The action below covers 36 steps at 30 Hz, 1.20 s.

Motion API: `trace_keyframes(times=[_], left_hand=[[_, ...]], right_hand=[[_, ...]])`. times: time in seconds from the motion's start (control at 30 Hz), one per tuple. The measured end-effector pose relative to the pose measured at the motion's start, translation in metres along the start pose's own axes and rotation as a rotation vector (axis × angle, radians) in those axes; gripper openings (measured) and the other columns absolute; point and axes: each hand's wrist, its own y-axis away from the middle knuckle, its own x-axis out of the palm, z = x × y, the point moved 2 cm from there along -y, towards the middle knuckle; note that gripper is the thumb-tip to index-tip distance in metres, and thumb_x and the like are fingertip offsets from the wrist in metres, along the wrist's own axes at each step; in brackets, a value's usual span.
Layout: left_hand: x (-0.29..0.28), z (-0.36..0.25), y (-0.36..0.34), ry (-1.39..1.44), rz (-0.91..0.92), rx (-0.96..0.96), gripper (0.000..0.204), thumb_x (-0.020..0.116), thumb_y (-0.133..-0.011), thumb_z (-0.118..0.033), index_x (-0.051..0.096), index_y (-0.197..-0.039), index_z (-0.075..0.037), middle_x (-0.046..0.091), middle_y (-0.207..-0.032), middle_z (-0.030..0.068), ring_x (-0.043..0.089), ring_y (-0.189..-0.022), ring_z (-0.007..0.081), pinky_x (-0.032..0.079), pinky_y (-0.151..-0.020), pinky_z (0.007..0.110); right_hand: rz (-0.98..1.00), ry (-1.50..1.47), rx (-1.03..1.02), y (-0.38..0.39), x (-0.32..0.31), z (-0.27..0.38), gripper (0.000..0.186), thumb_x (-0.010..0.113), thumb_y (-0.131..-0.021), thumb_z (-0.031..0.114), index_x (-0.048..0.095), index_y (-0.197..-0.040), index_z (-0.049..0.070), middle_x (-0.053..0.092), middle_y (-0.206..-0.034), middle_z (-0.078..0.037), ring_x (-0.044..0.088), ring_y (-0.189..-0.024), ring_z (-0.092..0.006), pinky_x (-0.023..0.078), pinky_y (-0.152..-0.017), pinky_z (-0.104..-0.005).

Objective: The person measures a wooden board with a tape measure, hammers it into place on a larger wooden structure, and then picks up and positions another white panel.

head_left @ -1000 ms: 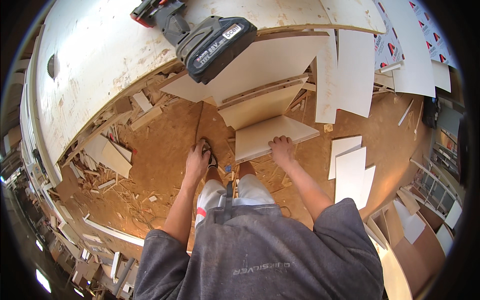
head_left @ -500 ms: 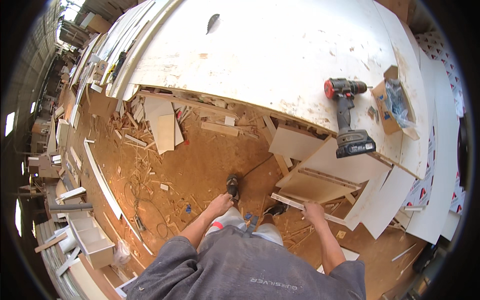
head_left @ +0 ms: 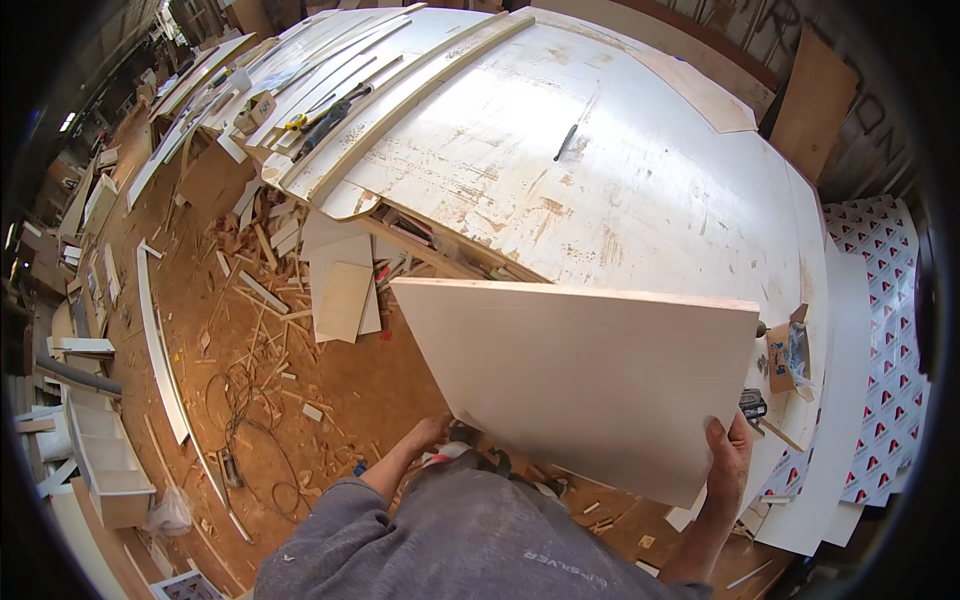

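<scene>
- One broad, pale desk [head_left: 640,235], scuffed with brown marks, fills the upper middle of the frame.
- Several patterned sheets [head_left: 885,340] stand at the far right.
- A flat white panel [head_left: 590,380] takes up the centre, tilted, overlapping the desk's near edge in view; whether they touch, I cannot tell. Lifting looks done: the panel appears to be up off the brown floor [head_left: 375,392], and setting it down looks left to do.
- Wood offcuts [head_left: 343,300] lie heaped left of centre.
- The right hand [head_left: 732,455], lower right, grips the panel's right edge, thumb on the white face, other fingers mostly hidden behind.
- The left hand [head_left: 430,433], lower centre, is at the panel's bottom left corner; whether its fingers pinch it, I cannot tell.
- An open carton [head_left: 778,367] sits on the desk at right.
- A dark power tool [head_left: 752,404] shows partly behind the panel.
- A thin, dark blade [head_left: 567,142] is at upper centre.
</scene>
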Motion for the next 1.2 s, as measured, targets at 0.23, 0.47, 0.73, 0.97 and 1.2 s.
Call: trace_keyframes(times=[0.23, 0.47, 0.73, 0.97, 1.2], left_hand=[[-0.101, -0.066, -0.012, 1.137, -0.047, 0.364, 0.066, 0.038, -0.097, -0.063, 0.043, -0.126, -0.003, 0.056, -0.120, 0.0142, 0.057, -0.109, 0.0262, 0.050, -0.088, 0.047], [-0.178, -0.098, -0.049, 1.123, -0.346, 0.624, 0.030, 0.053, -0.101, -0.024, 0.049, -0.117, 0.002, 0.059, -0.119, 0.0108, 0.057, -0.110, 0.0204, 0.046, -0.097, 0.038], [-0.197, -0.121, -0.070, 1.087, -0.360, 0.676, 0.025, 0.058, -0.099, -0.021, 0.049, -0.106, 0.002, 0.056, -0.113, 0.0107, 0.049, -0.109, 0.0153, 0.038, -0.099, 0.033], [-0.197, -0.147, -0.069, 1.063, -0.543, 0.535, 0.024, 0.054, -0.100, -0.020, 0.050, -0.109, 0.002, 0.060, -0.114, 0.0121, 0.059, -0.107, 0.0193, 0.047, -0.095, 0.035], [-0.221, -0.165, -0.073, 1.125, -0.488, 0.487, 0.035, 0.058, -0.098, -0.023, 0.050, -0.116, 0.005, 0.060, -0.117, 0.0139, 0.059, -0.108, 0.0200, 0.047, -0.096, 0.034]], right_hand=[[-0.026, -0.539, 0.016, -0.110, 0.111, -0.081, 0.036, 0.055, -0.099, 0.024, 0.054, -0.127, 0.001, 0.063, -0.116, -0.011, 0.063, -0.104, -0.0218, 0.051, -0.094, -0.0393], [0.107, -0.809, 0.280, -0.185, 0.182, -0.168, 0.049, 0.048, -0.102, 0.034, 0.045, -0.134, -0.003, 0.057, -0.128, -0.015, 0.058, -0.114, -0.0285, 0.050, -0.098, -0.0428], [0.101, -0.828, 0.459, -0.243, 0.185, -0.203, 0.052, 0.051, -0.100, 0.036, 0.044, -0.135, -0.002, 0.055, -0.131, -0.017, 0.057, -0.116, -0.0311, 0.050, -0.098, -0.0452], [0.015, -0.505, 0.341, -0.284, 0.192, -0.197, 0.047, 0.051, -0.101, 0.028, 0.041, -0.133, -0.004, 0.056, -0.125, -0.018, 0.059, -0.112, -0.0294, 0.052, -0.094, -0.0429], [-0.126, -0.265, 0.212, -0.297, 0.212, -0.196, 0.053, 0.053, -0.099, 0.020, 0.028, -0.139, -0.006, 0.051, -0.129, -0.021, 0.057, -0.112, -0.0284, 0.052, -0.093, -0.0414]])
